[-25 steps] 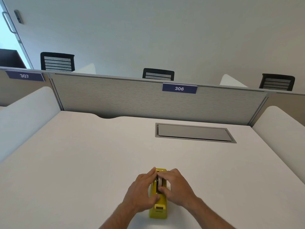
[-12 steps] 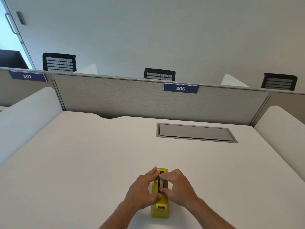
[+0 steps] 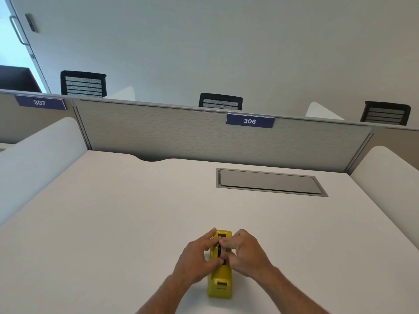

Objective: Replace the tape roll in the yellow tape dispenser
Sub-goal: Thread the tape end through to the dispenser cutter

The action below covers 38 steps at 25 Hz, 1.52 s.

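Hands: left hand (image 3: 196,257) and right hand (image 3: 246,251) now lifted slightly, fingertips pinching roll (image 3: 219,251).
Meaning: roll probably coming out of dispenser (image 3: 220,281).

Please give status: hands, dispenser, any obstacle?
Left hand and right hand grip yellow dispenser, fingers at tape roll. Roll seated. Nothing in way.
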{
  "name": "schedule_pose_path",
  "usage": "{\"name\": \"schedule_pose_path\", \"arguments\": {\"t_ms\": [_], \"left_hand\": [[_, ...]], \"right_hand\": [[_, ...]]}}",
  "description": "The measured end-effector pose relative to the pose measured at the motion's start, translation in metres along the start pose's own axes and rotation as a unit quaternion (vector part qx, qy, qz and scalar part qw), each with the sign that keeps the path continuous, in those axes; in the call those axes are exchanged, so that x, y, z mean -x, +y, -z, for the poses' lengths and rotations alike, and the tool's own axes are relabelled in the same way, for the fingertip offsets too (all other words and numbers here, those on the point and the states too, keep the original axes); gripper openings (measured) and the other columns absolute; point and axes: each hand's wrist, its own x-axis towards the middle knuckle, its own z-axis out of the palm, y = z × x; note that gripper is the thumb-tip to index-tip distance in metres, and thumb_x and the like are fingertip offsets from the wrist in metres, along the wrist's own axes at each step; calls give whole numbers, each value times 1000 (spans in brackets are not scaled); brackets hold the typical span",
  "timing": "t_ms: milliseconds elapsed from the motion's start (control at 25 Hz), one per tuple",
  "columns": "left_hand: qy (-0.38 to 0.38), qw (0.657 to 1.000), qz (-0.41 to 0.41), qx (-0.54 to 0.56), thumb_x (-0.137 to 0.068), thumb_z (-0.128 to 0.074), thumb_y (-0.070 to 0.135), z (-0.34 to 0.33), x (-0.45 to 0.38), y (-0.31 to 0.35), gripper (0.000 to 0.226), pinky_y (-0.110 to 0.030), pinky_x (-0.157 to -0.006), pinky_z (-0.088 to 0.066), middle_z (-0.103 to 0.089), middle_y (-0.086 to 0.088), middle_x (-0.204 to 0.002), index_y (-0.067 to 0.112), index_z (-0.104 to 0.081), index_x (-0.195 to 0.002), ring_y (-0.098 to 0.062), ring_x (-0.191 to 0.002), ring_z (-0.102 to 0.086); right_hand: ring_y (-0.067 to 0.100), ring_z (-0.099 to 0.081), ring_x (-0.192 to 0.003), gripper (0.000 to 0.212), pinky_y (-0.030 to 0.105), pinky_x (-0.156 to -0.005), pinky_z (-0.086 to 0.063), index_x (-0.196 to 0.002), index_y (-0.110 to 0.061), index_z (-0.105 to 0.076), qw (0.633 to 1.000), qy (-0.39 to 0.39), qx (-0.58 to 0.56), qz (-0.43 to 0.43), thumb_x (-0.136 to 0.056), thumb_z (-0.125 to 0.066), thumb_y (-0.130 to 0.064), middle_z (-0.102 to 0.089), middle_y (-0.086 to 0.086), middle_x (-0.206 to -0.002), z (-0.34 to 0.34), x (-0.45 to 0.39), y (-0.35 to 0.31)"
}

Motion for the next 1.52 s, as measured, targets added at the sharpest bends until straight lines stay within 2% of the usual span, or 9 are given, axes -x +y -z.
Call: {"name": "schedule_pose_path", "arguments": {"t_ms": [240,400,520,760,1000,1200,1360,1520], "left_hand": [[2,1000,-7,-5,-79,-69,54,3,2,5,55,-26,-100,-48,-35,32,-151,56,-51,-131,-2,-113,-59],[-1,1000,-6,-20,-79,-69,58,3,0,6,56,-26,-100,-49,-34,31,-152,55,-51,-132,-2,-115,-59],[0,1000,-4,-23,-77,-69,62,3,0,7,57,-26,-98,-51,-34,32,-152,55,-53,-131,-1,-113,-60],[5,999,-9,-31,-77,-69,59,3,1,8,53,-24,-94,-53,-36,30,-152,56,-55,-128,-1,-109,-62],[10,999,-5,-30,-78,-70,57,5,-1,10,48,-26,-93,-55,-38,27,-152,52,-59,-125,-3,-107,-64],[15,1000,-2,-27,-76,-71,58,3,-1,9,48,-25,-92,-55,-39,27,-152,54,-60,-122,-3,-106,-64],[10,1000,4,-26,-71,-77,54,3,-1,9,51,-26,-93,-55,-41,26,-151,52,-61,-120,-4,-105,-64],[10,1000,3,-22,-72,-76,52,6,-1,10,49,-26,-92,-55,-42,26,-151,50,-62,-119,-4,-105,-63]], "right_hand": [[13,-52,-80,19,32,-65,-53,-93,-27,-76,999,18,15,33,-86,-59,-23,-74,-13,-85,-2,-1,4],[10,-52,-81,21,28,-67,-52,-94,-31,-75,998,11,27,48,-86,-57,-39,-73,-18,-86,1,-2,7],[10,-53,-79,24,30,-65,-53,-92,-29,-75,997,20,30,61,-85,-56,-42,-73,-16,-82,-1,-1,9],[6,-52,-82,23,26,-63,-53,-96,-33,-76,997,29,28,62,-83,-61,-44,-73,-20,-85,2,-1,14],[7,-51,-81,28,28,-60,-53,-98,-35,-76,998,37,28,53,-84,-55,-48,-73,-20,-85,1,-1,14],[6,-49,-82,20,27,-60,-52,-94,-33,-74,996,39,42,71,-83,-59,-42,-72,-24,-89,1,-4,15],[6,-49,-88,32,27,-65,-52,-103,-33,-70,994,16,73,79,-76,-60,-48,-71,-20,-93,5,-7,15],[6,-45,-82,25,26,-60,-50,-93,-31,-70,991,3,87,99,-80,-58,-48,-69,-20,-84,3,-7,14]]}}
